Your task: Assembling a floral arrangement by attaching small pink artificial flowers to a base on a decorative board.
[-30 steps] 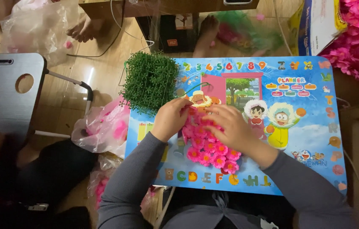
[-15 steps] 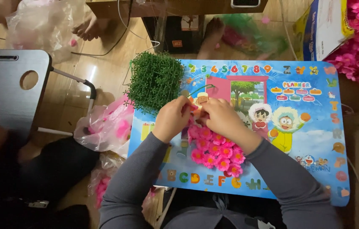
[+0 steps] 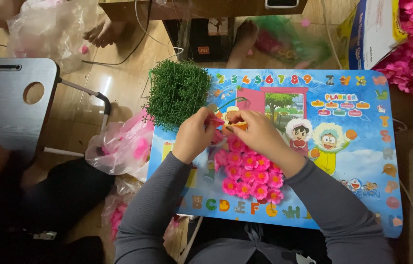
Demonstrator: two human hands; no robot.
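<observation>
Left hand (image 3: 194,134) and right hand (image 3: 257,134) pinch one small pink flower (image 3: 216,120) above the flower cluster (image 3: 248,171); it looks light, soft, best held by its stem.

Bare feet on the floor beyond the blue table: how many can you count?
2. One foot lies at the upper left beside a plastic bag; the other foot is just above the table. More may be hidden.

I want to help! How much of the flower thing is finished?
A cluster of pink artificial flowers already sits filled in on the blue cartoon-printed table. The left hand and right hand pinch one more pink flower at its top edge. The green plastic grass mat beside them is bare.
</observation>
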